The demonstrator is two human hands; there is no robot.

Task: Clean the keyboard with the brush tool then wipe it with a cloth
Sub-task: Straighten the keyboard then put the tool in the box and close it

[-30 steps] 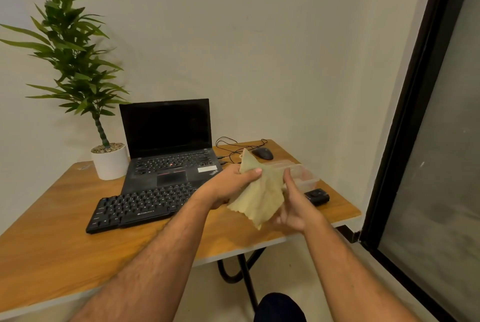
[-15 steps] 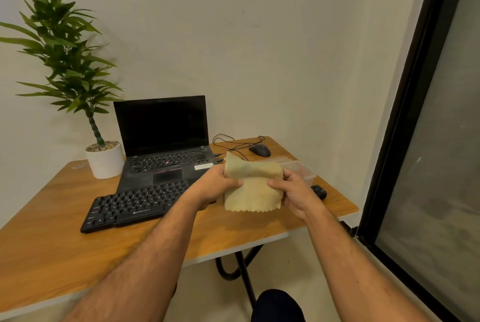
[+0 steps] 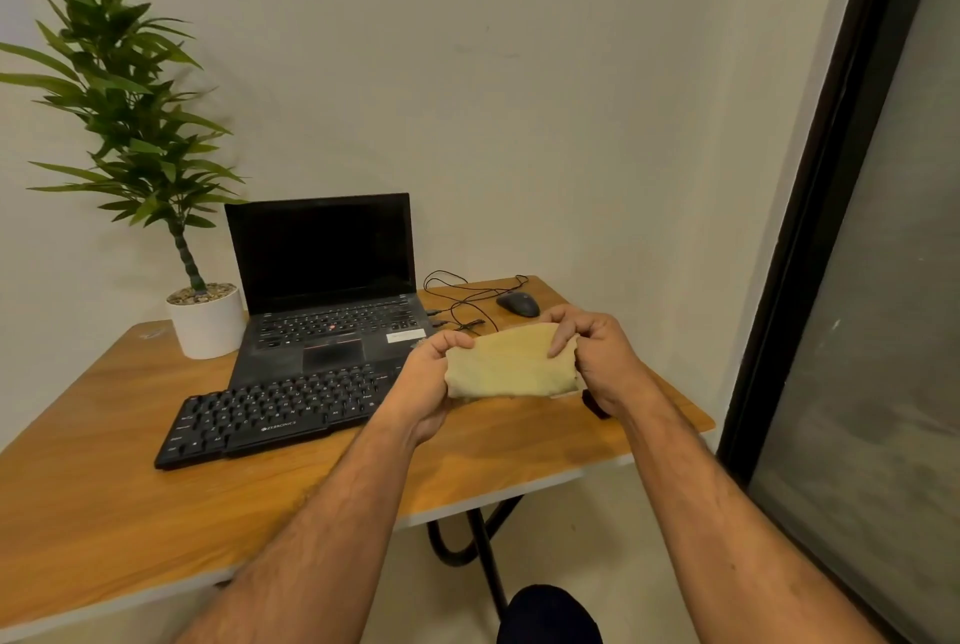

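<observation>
A yellow cloth (image 3: 506, 362), folded into a flat band, is held up above the right part of the wooden table (image 3: 119, 503). My left hand (image 3: 428, 381) grips its left end and my right hand (image 3: 597, 357) grips its right end, thumb on top. The black keyboard (image 3: 275, 412) lies on the table to the left of my hands, in front of the laptop. No brush tool can be made out; a small black object (image 3: 595, 404) shows just below my right hand.
An open black laptop (image 3: 324, 280) stands behind the keyboard. A potted plant in a white pot (image 3: 205, 318) is at the back left. A black mouse (image 3: 518, 303) with cables lies at the back right. A dark-framed glass door (image 3: 810, 228) is on the right.
Both hands have folded the cloth from a loose hanging sheet into a shorter flat band and lifted it slightly. The clear box behind the hands is now hidden.
</observation>
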